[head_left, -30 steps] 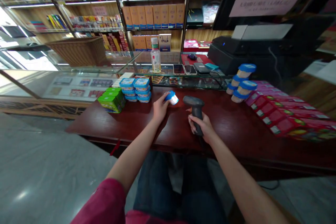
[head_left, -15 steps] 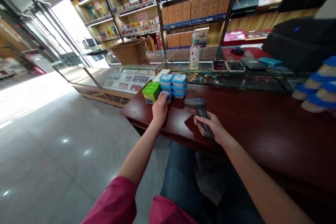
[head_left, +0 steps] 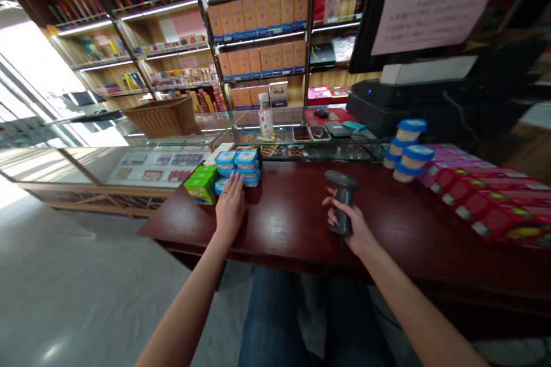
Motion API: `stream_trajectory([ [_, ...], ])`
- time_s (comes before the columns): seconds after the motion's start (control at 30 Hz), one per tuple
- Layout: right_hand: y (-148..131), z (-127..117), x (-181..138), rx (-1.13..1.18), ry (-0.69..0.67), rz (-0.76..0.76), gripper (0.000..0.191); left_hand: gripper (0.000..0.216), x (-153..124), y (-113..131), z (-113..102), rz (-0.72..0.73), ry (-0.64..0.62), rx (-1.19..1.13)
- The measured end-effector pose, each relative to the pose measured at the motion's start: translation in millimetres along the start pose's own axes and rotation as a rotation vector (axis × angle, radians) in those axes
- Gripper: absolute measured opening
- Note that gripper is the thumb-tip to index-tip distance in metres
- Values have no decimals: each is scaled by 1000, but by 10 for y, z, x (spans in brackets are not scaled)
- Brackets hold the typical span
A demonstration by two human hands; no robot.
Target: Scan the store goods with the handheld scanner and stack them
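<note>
My right hand is wrapped round the handle of a dark grey barcode scanner, holding it upright above the wooden desk. On the left, my left hand has its fingers stretched out against the front of several stacked clear tubs with blue lids. It partly hides the lower tubs, and its palm faces away from me. Bright green boxes stand just left of the tubs, near the desk's left end.
Cups with blue lids and rows of red and purple boxes occupy the desk's right side. Behind are a glass counter, a bottle, two phones, a wicker basket and a monitor.
The view has swung to the right, bringing the red boxes and monitor into sight. My right hand has carried the scanner rightward, farther from the tubs. My left hand's fingers are straighter, still at the tubs.
</note>
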State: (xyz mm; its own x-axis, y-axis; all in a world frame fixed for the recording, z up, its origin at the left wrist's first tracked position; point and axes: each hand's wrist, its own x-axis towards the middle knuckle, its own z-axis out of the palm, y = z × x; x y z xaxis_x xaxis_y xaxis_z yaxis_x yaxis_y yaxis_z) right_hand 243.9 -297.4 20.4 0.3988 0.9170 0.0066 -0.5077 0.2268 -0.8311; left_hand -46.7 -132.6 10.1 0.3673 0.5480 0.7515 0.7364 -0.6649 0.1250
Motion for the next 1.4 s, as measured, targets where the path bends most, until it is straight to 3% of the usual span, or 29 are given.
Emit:
stream_trajectory([
  [0.13,-434,-640,-23,-46,193,-143,42,54,341,736,335,244,-84,-215],
  [0.3,-859,-1245,-116,-95,342,-291,46,59,1013,2036,903,409,-249,-465],
  [0.5,-865,-1441,-238,58,416,-303,61,66,1683,3418,1494,505,-403,-567],
  [0.6,-811,-1459,-213,81,420,-326,52,59,1859,3847,1745,491,-439,-539],
  [0.7,-802,-1477,-181,109,431,-323,47,50,1946,4077,1954,447,-425,-545],
  [0.87,-815,-1476,-161,133,461,-338,51,37,1969,4105,2113,348,-386,-567],
  [1.03,-837,-1468,-226,68,410,-298,49,44,1864,3760,1948,227,-353,-689],
  [1.23,-836,-1332,-317,-110,206,-132,52,38,1595,2764,1577,-24,-298,-848],
  [1.4,-628,-856,-174,-96,51,-58,48,36,1233,1782,1277,-150,-281,-873],
])
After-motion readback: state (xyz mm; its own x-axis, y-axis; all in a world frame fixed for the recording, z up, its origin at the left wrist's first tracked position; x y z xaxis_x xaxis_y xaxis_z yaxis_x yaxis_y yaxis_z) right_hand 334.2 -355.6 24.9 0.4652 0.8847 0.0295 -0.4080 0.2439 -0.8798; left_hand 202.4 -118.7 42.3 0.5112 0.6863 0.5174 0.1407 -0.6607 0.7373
